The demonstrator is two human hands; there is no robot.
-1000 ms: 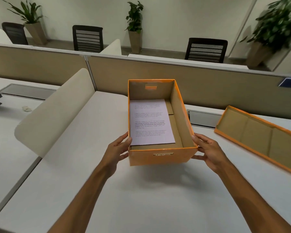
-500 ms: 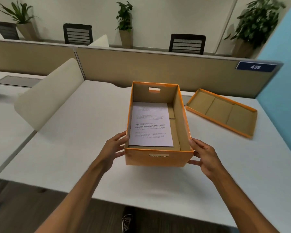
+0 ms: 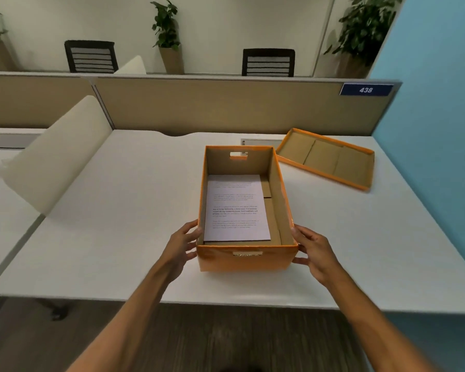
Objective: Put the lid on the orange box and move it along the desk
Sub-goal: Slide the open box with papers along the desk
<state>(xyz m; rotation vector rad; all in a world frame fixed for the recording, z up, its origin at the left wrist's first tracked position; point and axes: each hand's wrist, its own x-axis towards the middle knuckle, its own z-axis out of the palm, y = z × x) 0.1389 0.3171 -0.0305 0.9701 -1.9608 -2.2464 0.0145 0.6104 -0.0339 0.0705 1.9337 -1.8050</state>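
Two hands on open orange box, lid off.
Left hand and right hand press flat on the box's near side walls, fingers spread, holding it. Box on white surface near front edge, printed sheet inside. Lid lies upside down, back right, just beside box.

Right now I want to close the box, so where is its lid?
In the head view the lid lies open side up on the desk, beyond and right of the orange box, near the blue wall.
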